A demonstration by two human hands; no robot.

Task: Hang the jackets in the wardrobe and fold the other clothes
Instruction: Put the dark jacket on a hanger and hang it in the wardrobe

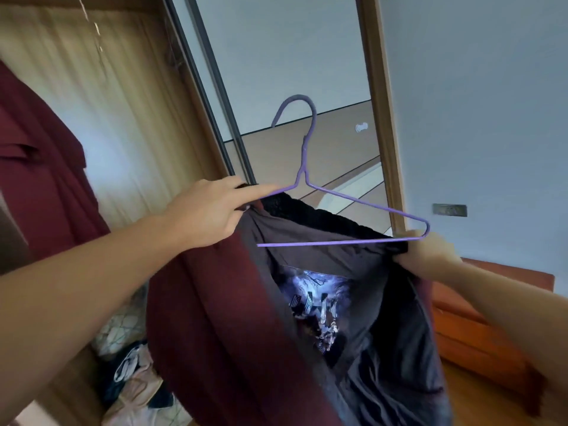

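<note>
Fingers (246, 192) of the left hand (209, 210) are curled around the collar edge of a maroon jacket (221, 318), with the index finger stretched out along the left shoulder wire of a purple wire hanger (307, 167). Right hand (430, 247) pinches the other side of the collar, next to the hanger's right corner; its fingers are blurred, so the exact hold is hard to make out.

Jacket: held up in the air between both hands, open, dark grey lining (384, 364) facing the camera. Black fuzzy collar (322, 210) runs from hand to hand. A blue-and-white printed patch (316, 302) shows on the lining, lettering not legible.

Hanger: hook up, tilted slightly. Left shoulder end is tucked under the collar by the left hand; right corner and the bottom bar lie outside the fabric, in front of the lining.

Surroundings: sliding mirror door (292, 72) with wooden frame straight ahead. Another maroon garment (40, 167) hangs at far left in front of a cream curtain (129, 118). Pile of mixed clothes (135, 379) lower left, below the left forearm. Orange upholstered furniture (479, 318) lower right, against a pale blue wall (476, 103) with a socket plate (449, 210).
</note>
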